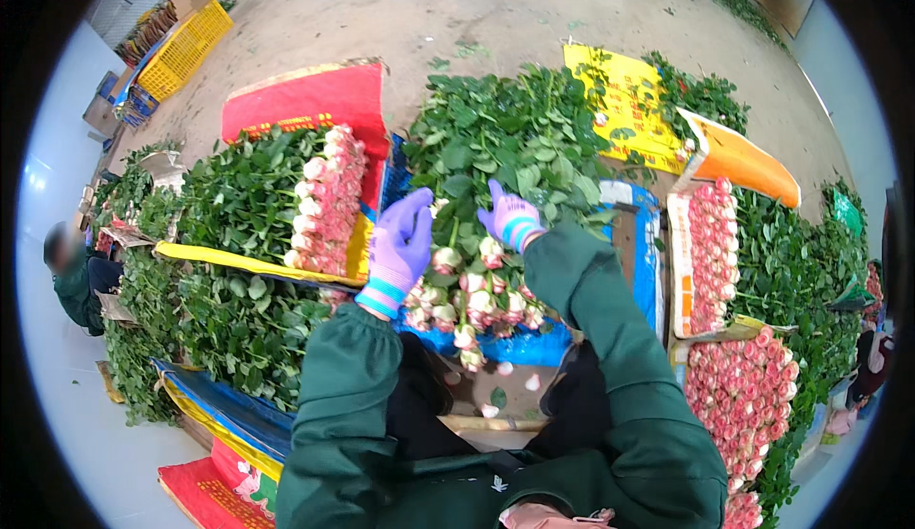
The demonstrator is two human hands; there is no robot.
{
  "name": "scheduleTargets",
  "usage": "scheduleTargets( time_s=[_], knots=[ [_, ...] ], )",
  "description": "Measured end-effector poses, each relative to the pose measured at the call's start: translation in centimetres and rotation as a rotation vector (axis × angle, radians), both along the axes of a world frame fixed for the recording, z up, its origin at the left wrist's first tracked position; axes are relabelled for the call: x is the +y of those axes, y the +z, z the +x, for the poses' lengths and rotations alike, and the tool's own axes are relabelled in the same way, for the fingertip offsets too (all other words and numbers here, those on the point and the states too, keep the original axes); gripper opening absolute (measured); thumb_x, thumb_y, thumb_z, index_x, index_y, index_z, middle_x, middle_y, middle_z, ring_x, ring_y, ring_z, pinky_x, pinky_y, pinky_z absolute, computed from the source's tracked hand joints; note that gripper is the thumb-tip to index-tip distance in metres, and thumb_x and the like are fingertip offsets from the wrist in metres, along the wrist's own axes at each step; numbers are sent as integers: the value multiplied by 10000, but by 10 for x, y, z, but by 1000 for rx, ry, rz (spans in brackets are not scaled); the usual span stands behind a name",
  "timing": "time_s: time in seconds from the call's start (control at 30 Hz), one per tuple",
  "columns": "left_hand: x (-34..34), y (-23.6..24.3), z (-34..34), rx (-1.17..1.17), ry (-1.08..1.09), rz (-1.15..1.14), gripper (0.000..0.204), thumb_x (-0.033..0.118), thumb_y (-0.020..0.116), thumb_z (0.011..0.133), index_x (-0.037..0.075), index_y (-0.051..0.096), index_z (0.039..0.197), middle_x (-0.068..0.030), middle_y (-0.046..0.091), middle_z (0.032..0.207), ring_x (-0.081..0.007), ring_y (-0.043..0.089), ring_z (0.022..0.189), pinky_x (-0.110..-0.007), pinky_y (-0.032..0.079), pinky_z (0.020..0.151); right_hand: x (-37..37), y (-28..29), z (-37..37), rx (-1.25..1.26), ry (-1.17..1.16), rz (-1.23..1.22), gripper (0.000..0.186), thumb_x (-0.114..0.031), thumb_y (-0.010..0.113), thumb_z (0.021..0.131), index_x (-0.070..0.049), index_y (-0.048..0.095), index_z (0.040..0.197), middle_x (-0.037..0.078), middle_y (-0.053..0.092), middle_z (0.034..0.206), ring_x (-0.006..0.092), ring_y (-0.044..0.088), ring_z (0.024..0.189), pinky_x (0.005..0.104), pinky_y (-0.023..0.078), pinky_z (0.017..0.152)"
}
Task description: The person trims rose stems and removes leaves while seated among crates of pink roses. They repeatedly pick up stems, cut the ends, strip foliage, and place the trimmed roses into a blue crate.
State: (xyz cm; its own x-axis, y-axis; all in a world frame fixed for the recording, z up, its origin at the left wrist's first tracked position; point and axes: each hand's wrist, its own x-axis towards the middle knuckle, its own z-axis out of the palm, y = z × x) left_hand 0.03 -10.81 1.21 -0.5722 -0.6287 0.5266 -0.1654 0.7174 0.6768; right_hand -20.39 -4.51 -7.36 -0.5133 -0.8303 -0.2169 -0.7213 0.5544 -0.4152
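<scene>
In front of me lies a pile of pink-and-white roses point(477, 308), blooms toward me and leafy stems point(505, 133) pointing away. They rest on a blue sheet point(510, 346). My left hand point(400, 248), in a purple glove with a striped cuff, is over the pile's left side. Its fingers curl together near a pale bloom; what they hold, if anything, is hidden. My right hand point(512, 216), gloved alike, hovers over the stems, index finger and thumb apart, with nothing visible between them. Just below it is one rose bloom point(491, 252).
At left, roses point(329, 195) stand stacked beside red board point(305, 100) and a yellow-edged divider point(253, 262). At right, more rose bunches point(743, 396) lie by an orange-and-white board point(739, 157). A yellow crate point(186, 48) stands far left; another person point(81, 281) sits at the left edge.
</scene>
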Motion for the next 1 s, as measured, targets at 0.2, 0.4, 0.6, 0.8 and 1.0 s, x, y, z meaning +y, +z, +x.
scheduleTargets(
  time_s=[0.2, 0.4, 0.6, 0.8, 1.0],
  knots=[
    [-18, -8, -15, 89, -30, 230, 208, 128, 572, 888, -2, 636, 1036, -169, 672, 1001, -304, 649, 937, -353, 505, 831, -15, -56, -73, -329, -77, -219, 610, -257, 599, 822, -46, 411, 1362, 158, 659, 1048, 297, 642, 894, 392, 483, 862],
    [-31, -7, 14, 105, 25, 280, 213, 141, 563, 897, 17, 635, 1054, -159, 670, 1008, -300, 642, 947, -351, 498, 836, 29, 141, -73, -1489, -131, -733, 279, -157, 643, 850, -89, 546, 1103, 39, 589, 769, 147, 578, 621, 263, 496, 559],
    [-19, -5, 0, 170, -32, 325, 235, 164, 547, 904, 14, 629, 1064, -158, 669, 1023, -299, 644, 945, -347, 496, 834, 111, 107, 10, -588, 687, -631, 303, -73, 615, 871, -90, 521, 1158, 42, 600, 860, 141, 608, 729, 295, 521, 647],
    [-13, -13, 10, 123, -25, 222, 233, 170, 545, 901, 18, 634, 1053, -159, 667, 1021, -315, 633, 966, -364, 491, 848, 125, 22, 54, -1444, -268, -52, 204, -188, 629, 873, -5, 644, 962, 78, 663, 803, 103, 570, 601, 242, 472, 537],
    [11, 6, 17, 33, -52, 58, 228, 167, 564, 898, 24, 638, 1060, -158, 672, 1006, -287, 642, 947, -355, 495, 833, 135, 88, 77, -1264, -253, -363, 284, -262, 630, 860, -35, 668, 694, 13, 612, 639, 71, 438, 471, 222, 329, 417]
  ],
)
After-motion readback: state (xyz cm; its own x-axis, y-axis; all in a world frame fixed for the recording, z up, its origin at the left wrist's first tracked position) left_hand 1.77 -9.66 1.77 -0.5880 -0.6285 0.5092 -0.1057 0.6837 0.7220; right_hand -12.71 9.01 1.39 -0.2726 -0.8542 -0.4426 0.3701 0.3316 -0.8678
